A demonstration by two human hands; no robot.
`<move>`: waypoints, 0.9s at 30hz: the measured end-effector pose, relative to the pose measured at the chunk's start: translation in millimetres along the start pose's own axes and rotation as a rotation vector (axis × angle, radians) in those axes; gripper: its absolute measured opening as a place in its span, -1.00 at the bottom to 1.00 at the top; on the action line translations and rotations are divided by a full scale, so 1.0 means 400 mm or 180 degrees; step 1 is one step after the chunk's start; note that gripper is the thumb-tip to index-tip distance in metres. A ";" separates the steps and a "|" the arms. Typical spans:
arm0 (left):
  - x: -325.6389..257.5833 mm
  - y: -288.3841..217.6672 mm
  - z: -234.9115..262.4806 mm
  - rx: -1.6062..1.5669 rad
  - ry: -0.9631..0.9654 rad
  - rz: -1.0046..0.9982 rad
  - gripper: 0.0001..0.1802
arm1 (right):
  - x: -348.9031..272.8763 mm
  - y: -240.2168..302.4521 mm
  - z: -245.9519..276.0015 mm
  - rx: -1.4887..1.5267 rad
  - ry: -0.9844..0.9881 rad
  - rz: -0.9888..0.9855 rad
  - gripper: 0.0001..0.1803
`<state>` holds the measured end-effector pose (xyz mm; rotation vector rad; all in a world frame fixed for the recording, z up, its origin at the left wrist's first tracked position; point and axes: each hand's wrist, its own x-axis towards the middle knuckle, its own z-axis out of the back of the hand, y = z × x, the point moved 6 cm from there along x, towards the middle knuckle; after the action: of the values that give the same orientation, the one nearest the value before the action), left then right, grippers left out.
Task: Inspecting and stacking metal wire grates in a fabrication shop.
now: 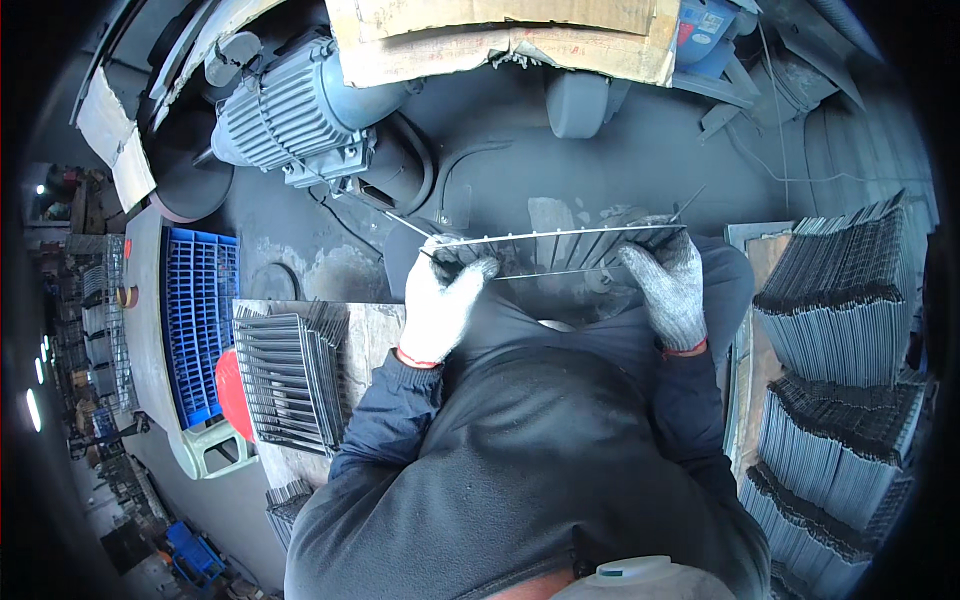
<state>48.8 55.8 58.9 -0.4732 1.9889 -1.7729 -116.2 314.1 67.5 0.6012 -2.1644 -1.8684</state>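
Note:
Both my hands wear white knit gloves with red-edged cuffs. Between them, over my lap, I hold a metal wire rack (560,233), a thin frame with several short cross wires, seen nearly edge-on. My left hand (440,310) grips its left end, thumb bent inward over the wires. At the opposite end, my right hand (672,285) is closed on the frame, its thumb pointing inward. The fingers behind the rack are partly hidden. Beside my left forearm, a stack of similar wire racks (290,385) lies on a board.
Tall stacks of wire racks (835,345) line my right side. Ahead stand a grey electric motor (285,115) and torn cardboard (500,50). Leftward are a blue plastic crate (203,320), a red rounded object (233,390) and a pale green stool (212,455).

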 end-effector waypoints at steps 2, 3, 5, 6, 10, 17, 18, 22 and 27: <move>-0.009 0.003 0.005 -0.0081 0.0047 -0.0205 -0.76 | -0.005 -0.011 -0.002 0.0084 0.0004 0.0001 -0.66; -0.014 0.004 0.008 -0.0091 0.0036 -0.0209 -0.76 | -0.006 -0.016 -0.002 0.0180 -0.0012 -0.0001 -0.66; -0.023 0.010 0.017 -0.0059 -0.0007 -0.0161 -0.76 | -0.003 -0.019 -0.012 0.0130 0.0056 0.0037 -0.66; -0.025 0.009 0.025 -0.0061 -0.0020 -0.0164 -0.76 | -0.001 -0.019 -0.021 0.0095 0.0107 0.0075 -0.66; -0.028 0.005 0.049 -0.0031 -0.0050 -0.0174 -0.77 | 0.006 -0.028 -0.049 0.0194 0.0170 -0.0002 -0.67; -0.017 0.016 0.056 -0.0149 -0.0052 0.0064 -0.79 | 0.021 -0.040 -0.071 0.0209 0.0176 0.0015 -0.70; -0.016 0.024 0.055 -0.0150 -0.0048 0.0064 -0.79 | 0.025 -0.047 -0.067 0.0199 0.0119 -0.0046 -0.71; -0.004 0.054 0.050 -0.0136 -0.0017 0.0129 -0.76 | 0.029 -0.060 -0.048 0.0238 0.0033 -0.0139 -0.73; 0.014 0.066 0.033 -0.0174 0.0048 0.0258 -0.77 | 0.038 -0.060 -0.038 0.0024 0.0007 -0.0173 -0.73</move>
<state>51.7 44.9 31.2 -0.3919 2.0416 -1.6818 -119.4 291.5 44.9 0.6697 -2.1756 -1.8864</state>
